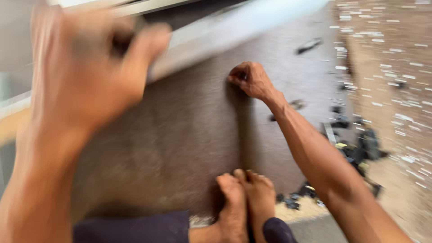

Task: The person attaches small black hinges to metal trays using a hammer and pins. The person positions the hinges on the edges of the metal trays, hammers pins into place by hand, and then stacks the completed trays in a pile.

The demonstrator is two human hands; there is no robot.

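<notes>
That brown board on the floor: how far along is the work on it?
Done: cannot tell; the brown board shows no clear marks. In hand: right hand presses closed against it, left hand is raised, blurred, feet at its edge. Small dark pieces lie scattered unused alongside.

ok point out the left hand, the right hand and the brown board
left hand (85,72), head view, on the back of the blurred raised hand
right hand (253,80), head view, on the knuckles of the fist pressed on the board
brown board (180,135), head view, on its bare middle

arms (315,153) bare — no sleeves | feet (245,202) bare | dark navy legwear (135,229)
</notes>
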